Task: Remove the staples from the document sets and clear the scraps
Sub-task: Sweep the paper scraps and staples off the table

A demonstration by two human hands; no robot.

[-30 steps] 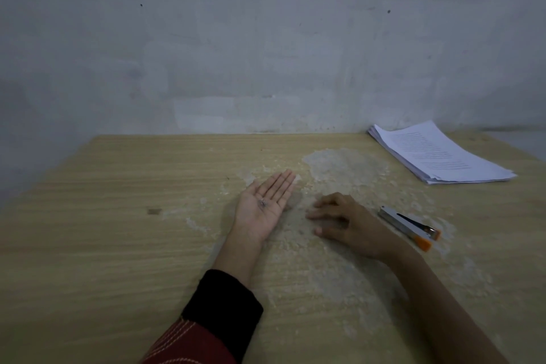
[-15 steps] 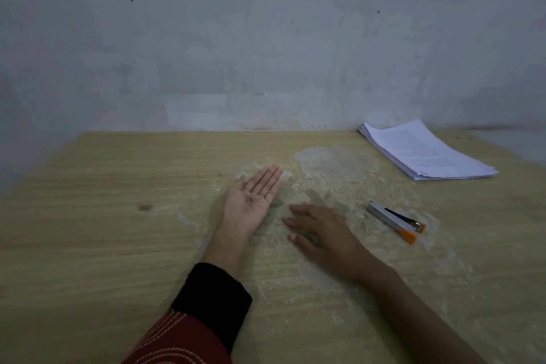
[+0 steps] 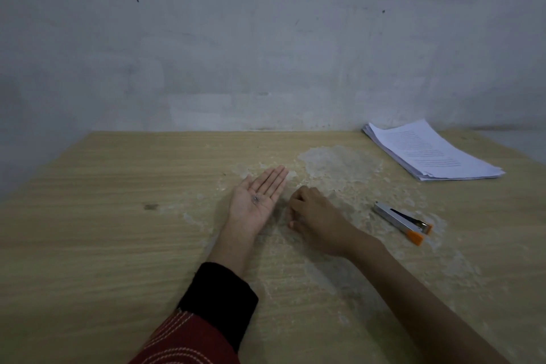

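My left hand (image 3: 256, 201) lies palm up on the wooden table (image 3: 103, 216), fingers stretched flat, with a small heap of removed staples (image 3: 256, 200) resting in the palm. Just to its right my right hand (image 3: 313, 216) rests on the table with its fingers curled in, fingertips pressed to the surface; whether they pinch a scrap I cannot tell. A silver stapler with orange ends (image 3: 403, 222) lies to the right of that hand. A stack of printed papers (image 3: 428, 151) sits at the back right corner.
A grey wall (image 3: 266, 38) rises directly behind the table's far edge. The tabletop has pale worn patches (image 3: 339, 165) around the middle. The table's left edge slants away at the left.
My right hand has gone from flat on the table to fingers curled in, shifted slightly toward the left hand. The left palm stays open with the staples.
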